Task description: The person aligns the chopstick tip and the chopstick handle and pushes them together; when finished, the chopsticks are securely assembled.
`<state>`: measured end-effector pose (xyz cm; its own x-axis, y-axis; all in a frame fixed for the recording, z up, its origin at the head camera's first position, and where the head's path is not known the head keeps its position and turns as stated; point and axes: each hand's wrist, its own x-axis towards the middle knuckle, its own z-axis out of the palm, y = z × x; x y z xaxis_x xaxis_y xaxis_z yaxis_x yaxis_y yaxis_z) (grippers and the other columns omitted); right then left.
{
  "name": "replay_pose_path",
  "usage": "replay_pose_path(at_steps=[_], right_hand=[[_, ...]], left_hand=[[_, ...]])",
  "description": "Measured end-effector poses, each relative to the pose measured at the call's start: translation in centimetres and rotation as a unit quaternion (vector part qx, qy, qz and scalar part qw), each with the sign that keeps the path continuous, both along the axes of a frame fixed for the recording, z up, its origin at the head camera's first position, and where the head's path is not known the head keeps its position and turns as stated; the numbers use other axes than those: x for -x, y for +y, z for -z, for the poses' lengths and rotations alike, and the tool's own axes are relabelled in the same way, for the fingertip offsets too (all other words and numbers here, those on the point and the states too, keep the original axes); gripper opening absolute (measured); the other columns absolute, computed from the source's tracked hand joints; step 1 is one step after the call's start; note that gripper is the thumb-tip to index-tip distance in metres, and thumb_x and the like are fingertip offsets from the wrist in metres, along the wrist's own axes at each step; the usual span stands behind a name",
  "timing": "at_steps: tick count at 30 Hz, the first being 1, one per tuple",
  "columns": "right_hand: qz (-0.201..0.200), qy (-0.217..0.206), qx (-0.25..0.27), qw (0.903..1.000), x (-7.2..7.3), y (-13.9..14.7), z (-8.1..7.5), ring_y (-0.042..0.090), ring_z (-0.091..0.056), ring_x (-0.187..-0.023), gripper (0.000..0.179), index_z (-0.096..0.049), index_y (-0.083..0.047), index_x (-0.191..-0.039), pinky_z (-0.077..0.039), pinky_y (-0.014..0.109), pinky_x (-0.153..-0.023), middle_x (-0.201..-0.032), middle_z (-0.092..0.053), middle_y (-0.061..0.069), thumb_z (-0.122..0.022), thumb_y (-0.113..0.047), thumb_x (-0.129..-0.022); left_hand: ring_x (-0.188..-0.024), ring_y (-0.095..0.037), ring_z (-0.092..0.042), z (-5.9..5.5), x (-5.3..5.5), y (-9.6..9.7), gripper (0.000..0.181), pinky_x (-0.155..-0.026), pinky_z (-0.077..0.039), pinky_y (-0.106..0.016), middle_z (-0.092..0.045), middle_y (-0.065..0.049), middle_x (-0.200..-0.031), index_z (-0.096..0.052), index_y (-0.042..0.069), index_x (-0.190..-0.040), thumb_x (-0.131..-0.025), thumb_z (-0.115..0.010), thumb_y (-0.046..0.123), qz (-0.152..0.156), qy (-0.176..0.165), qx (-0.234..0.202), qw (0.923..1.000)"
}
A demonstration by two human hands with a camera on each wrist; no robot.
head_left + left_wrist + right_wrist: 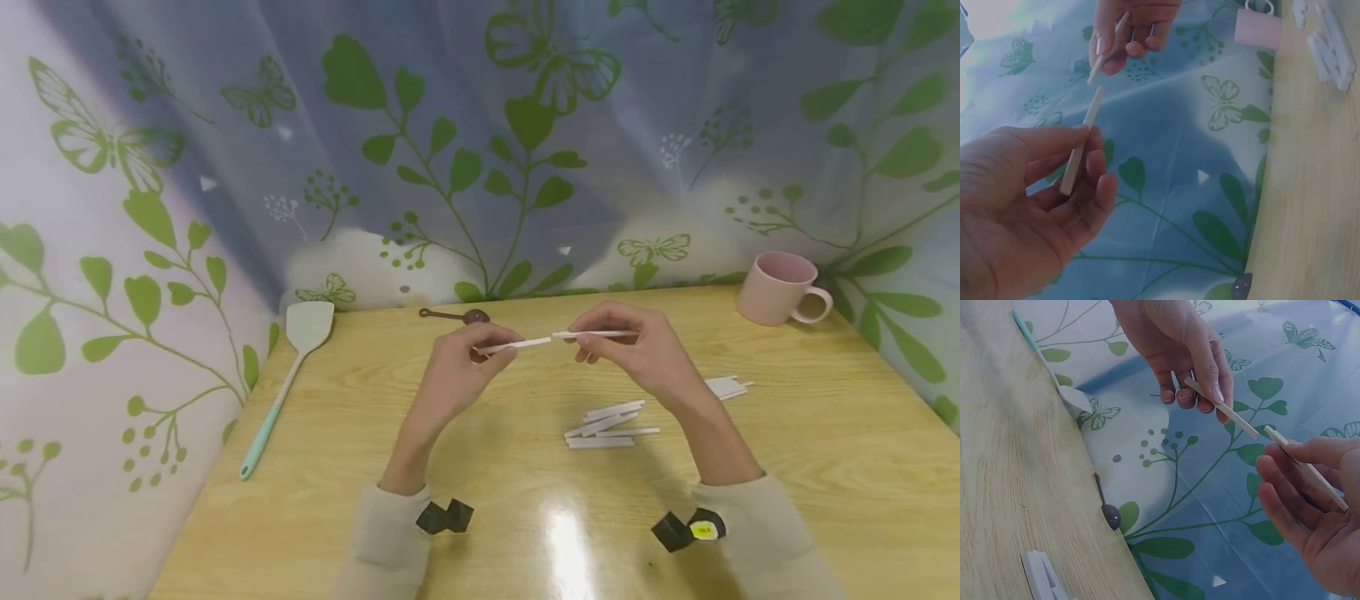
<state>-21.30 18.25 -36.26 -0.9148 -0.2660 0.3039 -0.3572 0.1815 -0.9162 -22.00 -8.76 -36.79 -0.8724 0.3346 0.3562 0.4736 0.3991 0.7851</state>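
In the head view my left hand (457, 367) pinches a slim white stick (534, 342) between thumb and fingers. A second white stick (615, 333) is held the same way by my right hand (645, 350). Both are raised over the far part of the table, their near ends facing each other with a small gap. From the left wrist, the left stick (1079, 156) looks square-edged and lies across the fingers under the thumb. The right wrist view shows the right-hand stick (1313, 472) running back over the palm. Below the hands lies a loose pile of similar sticks (603, 427).
More white sticks (724, 387) lie beyond the right forearm. A pink mug (776, 290) stands at the back right. At the back lies a small brown spoon (475, 317), and a spatula (307, 327) with a green handle is on the left. A patterned curtain (450, 233) borders the table (300, 525).
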Motion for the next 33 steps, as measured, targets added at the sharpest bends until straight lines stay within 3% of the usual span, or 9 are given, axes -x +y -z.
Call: replay_pose_path(at_steps=[6, 15, 26, 33], right_hand=[[-0.008, -0.004, -0.008, 0.9999, 0.0, 0.13, 0.2, 0.029, -0.074, -0.083, 0.02, -0.073, -0.004, -0.116, -0.062, 0.039, -0.078, -0.098, -0.076, 0.01, -0.07, -0.017, -0.102], [-0.016, 0.013, 0.004, 0.9998, 0.04, 0.34, -0.15, 0.026, -0.074, -0.083, 0.018, -0.071, 0.0, -0.115, -0.062, 0.035, -0.074, -0.095, -0.076, 0.006, -0.067, -0.014, -0.103], [-0.026, 0.015, 0.004, 0.9995, 0.0, 0.4, -0.14, 0.026, -0.074, -0.084, 0.017, -0.07, 0.0, -0.115, -0.061, 0.036, -0.074, -0.096, -0.075, 0.007, -0.066, -0.012, -0.104], [-0.03, 0.013, -0.007, 0.9995, 0.1, 0.44, -0.02, 0.027, -0.074, -0.085, 0.017, -0.071, 0.0, -0.115, -0.061, 0.034, -0.074, -0.097, -0.075, 0.014, -0.066, -0.012, -0.103]], left_hand=[[-0.092, -0.013, -0.068, 0.67, -0.04, 0.42, 0.018, -0.081, -0.058, -0.035, -0.075, 0.004, -0.106, -0.078, 0.018, -0.116, -0.1, -0.072, 0.019, 0.005, 0.005, -0.018, 0.9998], [-0.097, -0.018, -0.069, 0.37, 0.17, 0.28, 0.018, -0.086, -0.059, -0.036, -0.074, 0.004, -0.109, -0.078, 0.019, -0.118, -0.101, -0.071, 0.02, 0.014, 0.009, -0.032, 0.9993], [-0.095, -0.024, -0.069, 0.49, 0.34, 0.43, 0.019, -0.083, -0.059, -0.035, -0.073, 0.001, -0.105, -0.078, 0.017, -0.118, -0.101, -0.071, 0.02, 0.015, 0.019, -0.046, 0.9987], [-0.091, -0.022, -0.069, 0.74, 0.28, 0.34, 0.018, -0.083, -0.059, -0.033, -0.072, 0.002, -0.104, -0.078, 0.017, -0.117, -0.1, -0.071, 0.018, 0.015, 0.028, -0.04, 0.9987]])
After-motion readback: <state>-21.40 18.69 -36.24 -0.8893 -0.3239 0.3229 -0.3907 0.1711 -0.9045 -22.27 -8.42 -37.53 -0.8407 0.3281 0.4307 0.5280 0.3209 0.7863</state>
